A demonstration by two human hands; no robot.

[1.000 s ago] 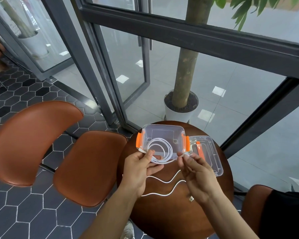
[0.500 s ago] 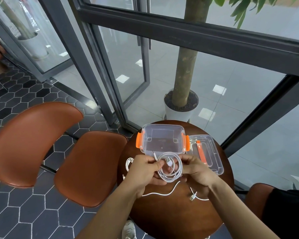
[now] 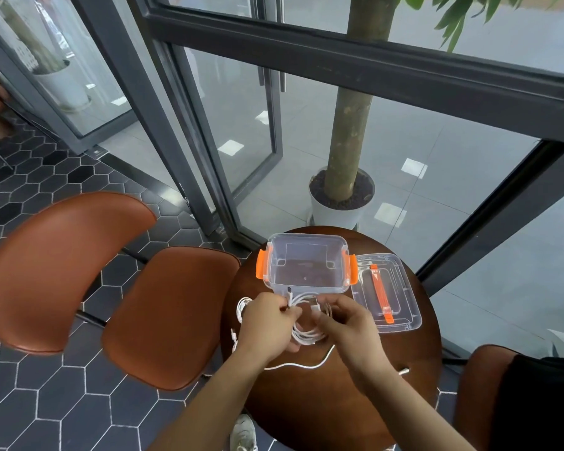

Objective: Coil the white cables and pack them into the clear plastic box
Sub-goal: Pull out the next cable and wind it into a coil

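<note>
A clear plastic box (image 3: 306,255) with orange side clips stands open and empty at the far side of the round wooden table (image 3: 355,402). Just in front of it, my left hand (image 3: 267,323) and my right hand (image 3: 349,323) both pinch a coiled white cable (image 3: 306,335); two of its plugs stick up between my fingers. A loose white cable (image 3: 303,364) trails across the table below my hands, its plug (image 3: 403,371) showing to the right. Another white cable (image 3: 240,309) lies left of my left hand, partly hidden.
The box's clear lid (image 3: 401,304) with an orange handle lies right of the box. A brown chair (image 3: 163,317) stands left of the table, another chair (image 3: 479,385) at the lower right. A potted tree (image 3: 342,196) stands behind the glass wall.
The coil was held over the box a second ago. It has come down in front of the box and is more tightly gathered, with both hands closer together on it.
</note>
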